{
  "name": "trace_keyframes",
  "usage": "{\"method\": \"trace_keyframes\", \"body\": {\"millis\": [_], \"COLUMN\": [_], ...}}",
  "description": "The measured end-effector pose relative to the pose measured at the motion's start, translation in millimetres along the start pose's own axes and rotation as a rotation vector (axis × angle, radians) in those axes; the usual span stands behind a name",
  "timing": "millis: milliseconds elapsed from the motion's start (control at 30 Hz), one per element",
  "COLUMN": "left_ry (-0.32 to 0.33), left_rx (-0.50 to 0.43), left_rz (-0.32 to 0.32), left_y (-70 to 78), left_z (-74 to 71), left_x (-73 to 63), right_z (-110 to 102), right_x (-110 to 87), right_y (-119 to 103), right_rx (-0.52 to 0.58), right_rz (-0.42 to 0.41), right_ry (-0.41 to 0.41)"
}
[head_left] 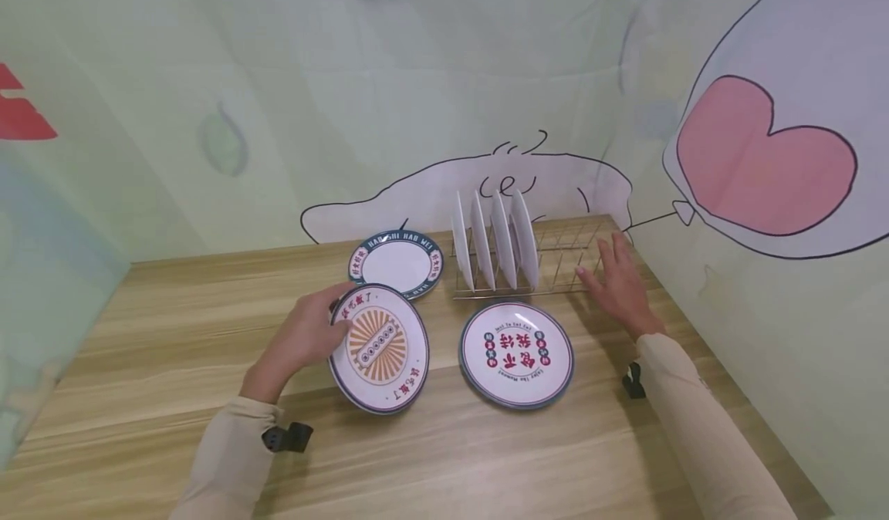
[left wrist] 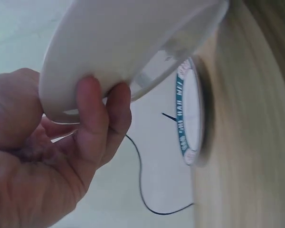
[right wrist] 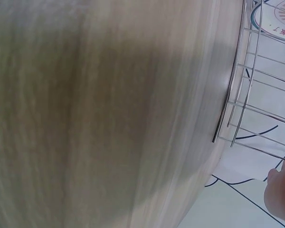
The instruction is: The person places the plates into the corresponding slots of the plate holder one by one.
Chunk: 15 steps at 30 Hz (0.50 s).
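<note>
My left hand [head_left: 309,329] grips a round plate [head_left: 380,349] by its left rim, thumb on the printed face and fingers against the white underside [left wrist: 118,42]. The plate is tilted and raised off the table, its orange sunburst print facing up. At the right end of a wire dish rack [head_left: 556,261], my right hand [head_left: 621,288] has its fingers spread and loosely extended. Its thumb is by the end wires; I cannot tell how firmly it touches them. Several white plates [head_left: 505,238] stand upright in the rack's left part.
A plate with red lettering [head_left: 517,354] lies flat in front of the rack. Left of the rack is a green-rimmed plate [head_left: 396,264], partly behind the held one. The wooden table [head_left: 174,350] meets a printed cloth wall [head_left: 278,119] at the back and right.
</note>
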<state>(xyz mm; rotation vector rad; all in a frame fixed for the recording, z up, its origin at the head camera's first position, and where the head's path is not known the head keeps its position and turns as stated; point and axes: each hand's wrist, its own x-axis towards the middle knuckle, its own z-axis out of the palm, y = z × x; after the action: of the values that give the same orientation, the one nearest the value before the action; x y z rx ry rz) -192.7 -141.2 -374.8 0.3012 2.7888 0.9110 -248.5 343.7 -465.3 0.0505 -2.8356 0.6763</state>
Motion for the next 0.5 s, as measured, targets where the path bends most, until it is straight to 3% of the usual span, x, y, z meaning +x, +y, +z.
{"method": "trace_keyframes", "body": {"millis": [167, 500], "left_ry": [0.036, 0.07], "left_rx": [0.024, -0.005], "left_rz": [0.071, 0.121], "left_y": [17.7, 53.3], "left_z": [-10.2, -16.9], "left_x": [-6.3, -14.4], "right_z": [0, 2], "right_x": [1.4, 1.8], "right_y": [-1, 2], "right_rx": [-0.007, -0.01], "right_rz": [0.003, 0.001], "right_ry": [0.006, 0.009]}}
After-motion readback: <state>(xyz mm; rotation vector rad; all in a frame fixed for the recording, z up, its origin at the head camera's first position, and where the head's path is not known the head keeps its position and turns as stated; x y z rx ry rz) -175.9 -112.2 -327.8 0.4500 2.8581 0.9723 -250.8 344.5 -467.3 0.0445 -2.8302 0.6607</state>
